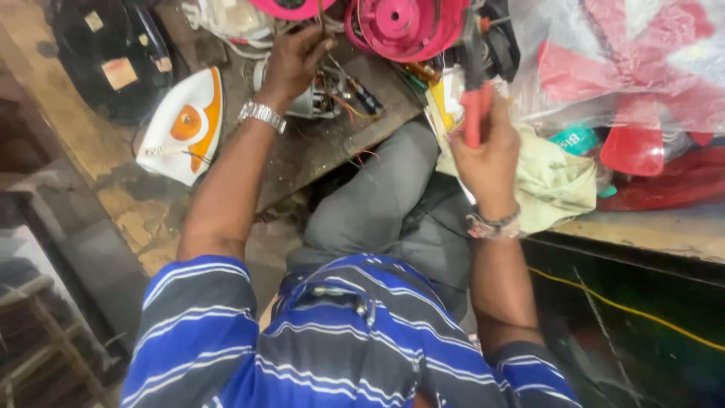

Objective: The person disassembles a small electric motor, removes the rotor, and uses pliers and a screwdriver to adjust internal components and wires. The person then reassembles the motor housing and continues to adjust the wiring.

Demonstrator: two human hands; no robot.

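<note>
My left hand (pixel 294 60) reaches forward onto a small motor with loose wires (pixel 332 94) on the worn wooden bench, fingers pinched around a thin wire or part near the pink housing (pixel 404 26). A metal watch sits on that wrist. My right hand (pixel 487 155) is raised and closed around a red-handled tool (pixel 476 106) whose dark upper end points up toward the pink housing. A beaded band is on the right wrist. My grey trousers and blue striped shirt fill the lower middle.
A white and orange clothes iron (pixel 185 125) lies at the left on the bench, a black appliance (pixel 106 57) behind it. Red fan blades in clear plastic (pixel 634 83) and a pale cloth (pixel 555 185) are at the right. A yellow cable (pixel 627 310) crosses the dark surface below.
</note>
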